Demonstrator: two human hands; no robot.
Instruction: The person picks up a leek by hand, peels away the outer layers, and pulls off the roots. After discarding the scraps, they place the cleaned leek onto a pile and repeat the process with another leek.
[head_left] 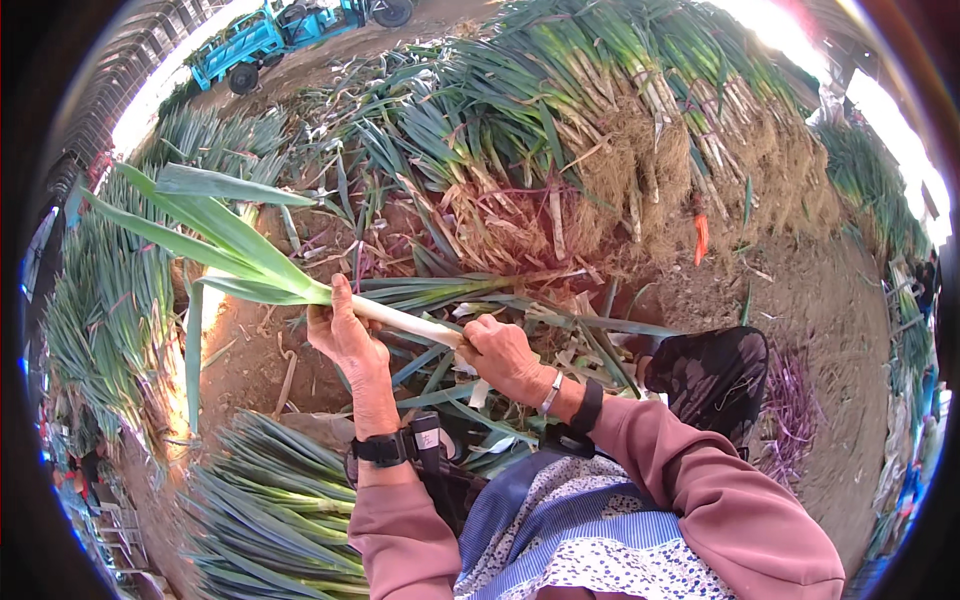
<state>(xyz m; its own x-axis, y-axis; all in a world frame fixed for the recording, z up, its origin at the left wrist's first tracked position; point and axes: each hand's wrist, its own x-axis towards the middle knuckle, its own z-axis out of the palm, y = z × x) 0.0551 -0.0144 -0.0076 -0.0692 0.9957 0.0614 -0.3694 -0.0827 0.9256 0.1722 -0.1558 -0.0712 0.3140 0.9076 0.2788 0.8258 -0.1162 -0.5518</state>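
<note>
A single leek (400, 318) lies slantwise across both my hands, its green leaves (225, 240) fanned out to the upper left and its white shank pointing to the right. My left hand (350, 335) is closed around it just below the leaves, thumb along the top. Wrapped over the white lower end is my right hand (505, 355); the root end is hidden in its fingers. Beneath the hands, loose leaves and peeled scraps (470, 395) litter the ground around my legs. A stack of leeks (270, 510) lies by my left forearm, leaves toward the lower left.
A large heap of rooted leeks (600, 140) spreads across the far side. More bundles (110, 310) line the left. Purple strings (790, 415) lie right of my knee (710, 375). An orange-red object (701, 238) rests by the heap. A blue cart (275, 45) stands far left.
</note>
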